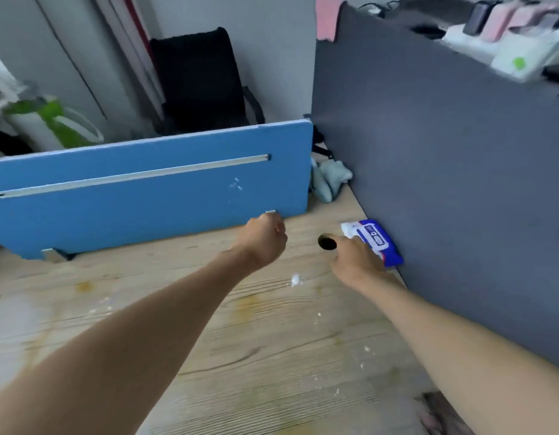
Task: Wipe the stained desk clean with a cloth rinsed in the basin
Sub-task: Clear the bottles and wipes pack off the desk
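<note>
Label on the blue-and-white wipes pack [378,243] is too blurry to read tbh. The pale teal cloth [330,180] sits crumpled just past the right end of the blue divider [146,196], no real long axis. The wood-grain desk [240,356] in front of the divider has yellowish stains and white crumbs. Left hand [265,240] is at the divider's foot, fingers curled into a fist. Right hand [355,262], off to the divider's right, lies on the pack; gripping or just touching, can't tell

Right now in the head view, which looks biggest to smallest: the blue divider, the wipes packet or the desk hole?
1. blue divider, by far
2. wipes packet, partly hidden by the right hand
3. desk hole, smallest
</note>
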Demonstrator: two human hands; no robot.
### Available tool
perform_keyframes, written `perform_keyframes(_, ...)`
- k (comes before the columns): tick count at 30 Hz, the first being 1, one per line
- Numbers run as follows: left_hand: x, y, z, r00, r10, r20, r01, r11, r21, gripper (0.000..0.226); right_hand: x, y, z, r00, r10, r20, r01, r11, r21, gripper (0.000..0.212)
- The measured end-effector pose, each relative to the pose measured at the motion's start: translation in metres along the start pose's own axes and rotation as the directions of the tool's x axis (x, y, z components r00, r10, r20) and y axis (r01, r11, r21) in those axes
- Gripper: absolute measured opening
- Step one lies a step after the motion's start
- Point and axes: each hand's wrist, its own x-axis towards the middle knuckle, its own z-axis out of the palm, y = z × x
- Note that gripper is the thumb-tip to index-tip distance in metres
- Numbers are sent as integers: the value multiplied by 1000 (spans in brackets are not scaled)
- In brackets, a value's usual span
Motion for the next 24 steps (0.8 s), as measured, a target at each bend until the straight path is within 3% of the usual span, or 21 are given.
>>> perform_keyframes(3, 32, 30, 39, 997, -3, 80, 7, 999, -48, 18, 24, 54, 15, 992, 126, -4, -126, 991, 43, 35)
perform_keyframes(7, 66, 59, 86, 988, -36, 151, 52, 994, -100, 21, 58, 95, 30, 971, 237, -42, -232, 967, 104, 49)
perform_keyframes(12, 87, 73, 123, 977, -84, 196, 118, 979, -166, 24, 108, 107, 48, 906, 422, -12, -378, 824, 422, 59)
perform_keyframes(17, 100, 69, 129, 974, -107, 199, 148, 968, -202, 22, 136, 105, 66, 853, 519, 64, -502, 778, 377, 70)
perform_keyframes(21, 106, 59, 124, 969, -135, 208, 182, 957, -225, 24, 147, 109, 72, 830, 547, 108, -534, 722, 440, 48)
perform_keyframes(24, 108, 50, 119, 964, -162, 209, 214, 942, -257, 24, 152, 109, 68, 806, 573, 147, -544, 620, 565, 35)
